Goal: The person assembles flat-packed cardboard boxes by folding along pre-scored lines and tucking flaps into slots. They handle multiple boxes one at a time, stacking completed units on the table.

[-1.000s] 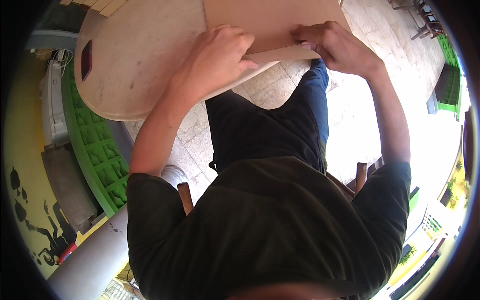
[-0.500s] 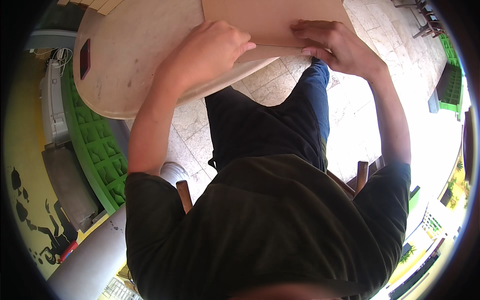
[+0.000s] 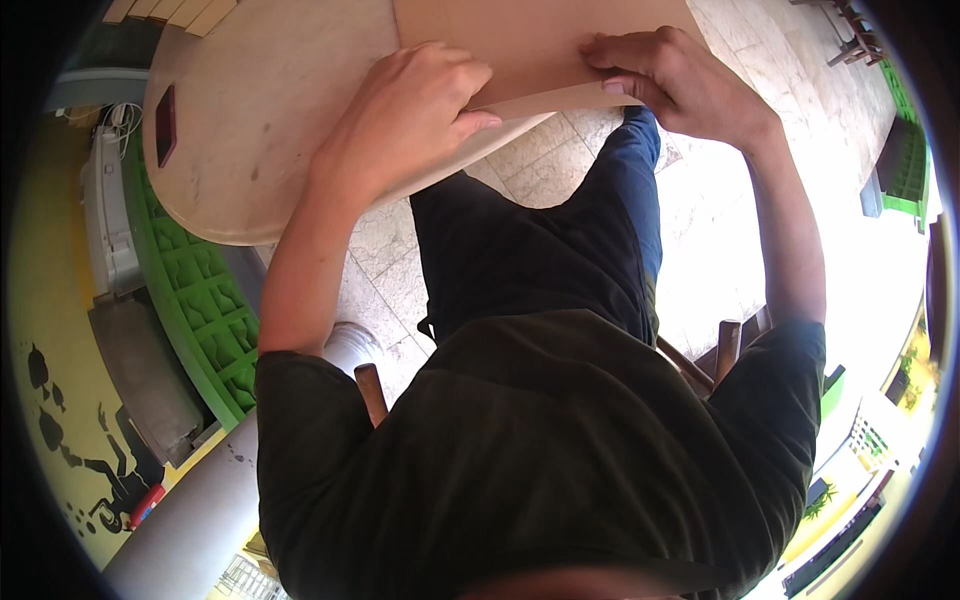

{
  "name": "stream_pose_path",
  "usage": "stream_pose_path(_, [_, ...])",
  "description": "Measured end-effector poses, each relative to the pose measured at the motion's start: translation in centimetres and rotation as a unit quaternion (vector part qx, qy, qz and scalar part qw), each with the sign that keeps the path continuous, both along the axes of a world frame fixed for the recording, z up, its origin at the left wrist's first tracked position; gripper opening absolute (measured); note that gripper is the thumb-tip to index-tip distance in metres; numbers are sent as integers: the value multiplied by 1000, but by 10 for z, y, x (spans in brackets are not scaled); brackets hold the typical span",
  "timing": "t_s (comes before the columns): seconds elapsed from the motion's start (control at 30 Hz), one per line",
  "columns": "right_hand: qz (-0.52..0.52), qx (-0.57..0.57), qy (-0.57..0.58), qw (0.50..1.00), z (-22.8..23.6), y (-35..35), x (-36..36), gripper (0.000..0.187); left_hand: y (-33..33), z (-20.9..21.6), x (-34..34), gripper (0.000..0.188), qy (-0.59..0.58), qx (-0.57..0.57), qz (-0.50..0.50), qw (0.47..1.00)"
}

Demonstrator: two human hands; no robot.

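Observation:
A flat brown cardboard sheet (image 3: 530, 45) lies at the far edge of the view, overhanging the near rim of the round table (image 3: 270, 130). Along its near edge runs a narrow, paler strip that looks like a bent flap. My left hand (image 3: 425, 110) grips the sheet's near left corner, fingers curled on top and thumb stretched along the edge. At the near right side, my right hand (image 3: 690, 90) pinches the sheet, fingertips on its face and thumb on the strip. Part of the sheet passes out of view at the top.
A dark phone (image 3: 166, 125) rests on the table's left side. Several folded cardboard pieces (image 3: 175, 12) sit at the far left. My legs (image 3: 540, 240) are below the table edge, with chair parts (image 3: 728, 350) beside me. Green crates (image 3: 200, 285) line the left wall.
The paler strip along the sheet's near edge shows wider, as if tilted more. My left hand has shifted slightly left; both hands stay on the cardboard.

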State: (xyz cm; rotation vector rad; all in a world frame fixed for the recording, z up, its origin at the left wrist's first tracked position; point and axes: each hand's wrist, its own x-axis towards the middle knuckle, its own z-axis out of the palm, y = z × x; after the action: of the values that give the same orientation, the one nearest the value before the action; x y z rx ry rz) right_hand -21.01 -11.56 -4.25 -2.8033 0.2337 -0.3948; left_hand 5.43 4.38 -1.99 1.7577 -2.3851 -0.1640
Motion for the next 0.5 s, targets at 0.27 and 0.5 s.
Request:
stream_pose_path(0.27, [3, 8, 31, 999, 7, -1, 0, 27, 5, -5, 1, 25, 12, -51, -33, 998])
stream_pose_path(0.5, [6, -2, 22, 1000, 6, -3, -1, 29, 3, -3, 6, 20, 39, 1, -22, 999])
